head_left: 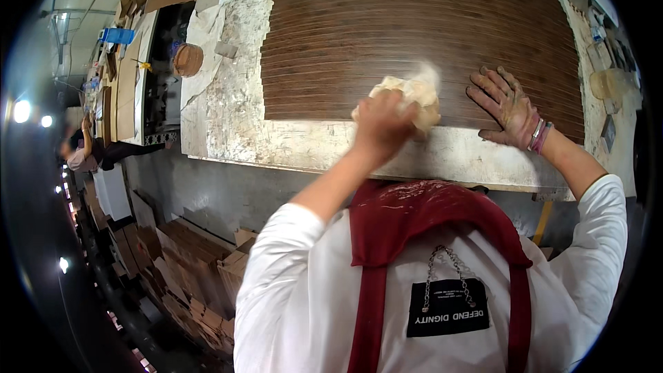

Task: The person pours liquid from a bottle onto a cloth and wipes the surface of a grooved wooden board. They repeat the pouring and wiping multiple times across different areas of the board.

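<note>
Dark brown wood-grain strips [414,27] lie side by side in a wide sheet on a worn white worktable [228,117]. My left hand [387,124] is closed around a crumpled cream rag [423,93], pressed to the strips near their front edge. Motion blurs the rag a little. To its right, my right hand [507,107] lies flat on the strips with its fingers spread. Brown stains cover that hand, and bands circle its wrist.
At the table's left stand a round brown container [187,60] and a small grey block [226,49]. Clutter, including a yellowish container [608,85], lines the right edge. Stacked cardboard [186,255] fills the floor at lower left. Another person [83,155] works at a far-left bench.
</note>
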A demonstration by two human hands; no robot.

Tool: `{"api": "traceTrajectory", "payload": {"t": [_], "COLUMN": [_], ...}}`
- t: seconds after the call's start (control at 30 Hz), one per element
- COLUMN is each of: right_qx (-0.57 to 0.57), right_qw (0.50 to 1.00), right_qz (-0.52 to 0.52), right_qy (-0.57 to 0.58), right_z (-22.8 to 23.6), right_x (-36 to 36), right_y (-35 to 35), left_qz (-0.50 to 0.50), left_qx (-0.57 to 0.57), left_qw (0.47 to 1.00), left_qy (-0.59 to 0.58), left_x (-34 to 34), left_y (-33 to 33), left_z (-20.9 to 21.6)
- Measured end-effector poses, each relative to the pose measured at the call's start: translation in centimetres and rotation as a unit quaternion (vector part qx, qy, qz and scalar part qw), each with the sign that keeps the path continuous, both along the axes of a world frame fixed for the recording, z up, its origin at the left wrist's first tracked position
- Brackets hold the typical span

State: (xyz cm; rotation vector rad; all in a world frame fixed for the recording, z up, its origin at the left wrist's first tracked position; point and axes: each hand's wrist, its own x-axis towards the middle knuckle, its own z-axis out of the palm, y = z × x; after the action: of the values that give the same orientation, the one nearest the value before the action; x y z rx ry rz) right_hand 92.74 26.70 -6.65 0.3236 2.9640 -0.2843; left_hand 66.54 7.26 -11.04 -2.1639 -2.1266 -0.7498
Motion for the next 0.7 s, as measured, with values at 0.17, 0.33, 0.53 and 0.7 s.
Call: {"api": "traceTrajectory", "payload": {"t": [0.17,0.33,0.53,0.7], "right_qx": [-0.013,-0.023,-0.020,-0.021], "right_qw": [1.000,1.000,1.000,0.998], "right_qz": [-0.004,-0.002,-0.010,-0.034], "right_qy": [-0.017,-0.009,-0.021,-0.041], "right_z": [-0.6,-0.3,-0.5,-0.7], "right_x": [0.3,0.0,0.0,0.4], "right_y": [0.1,0.5,0.5,0.3], "left_qz": [0.162,0.366,0.085,0.168], "left_qx": [-0.059,-0.061,-0.032,-0.003], "left_qw": [0.981,0.924,0.992,0.984], "left_qy": [0.090,0.090,0.090,0.052], "left_x": [-6.1,-17.1,0.6,-3.6], "left_y": [-3.8,-8.8,-0.2,-0.2], "left_z": [-1.6,-1.8,-3.2,-1.4]}}
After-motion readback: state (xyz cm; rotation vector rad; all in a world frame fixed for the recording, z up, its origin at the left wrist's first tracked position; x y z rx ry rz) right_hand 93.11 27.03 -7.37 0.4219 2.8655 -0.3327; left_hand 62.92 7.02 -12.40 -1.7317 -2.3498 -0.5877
